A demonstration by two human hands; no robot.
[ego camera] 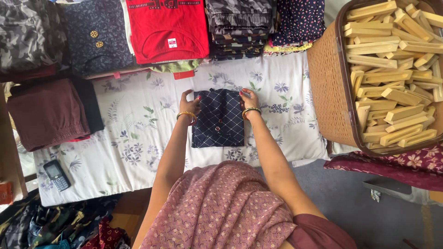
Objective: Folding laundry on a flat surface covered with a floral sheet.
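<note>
A folded navy garment (218, 119) with a white diamond grid and small red buttons lies on a white floral sheet (138, 115). My left hand (190, 104) rests at its upper left edge, fingers spread on the cloth. On the upper right corner sits my right hand (249, 98), fingertips pressing the fold. Each wrist carries a bangle. Neither hand lifts the garment; both touch its edges.
Stacks of folded clothes line the far edge, among them a red shirt (168, 27) and a maroon pile (46, 113) at left. A brown basket (330, 87) of wooden blocks stands at right. A dark phone (56, 174) lies near the sheet's front left.
</note>
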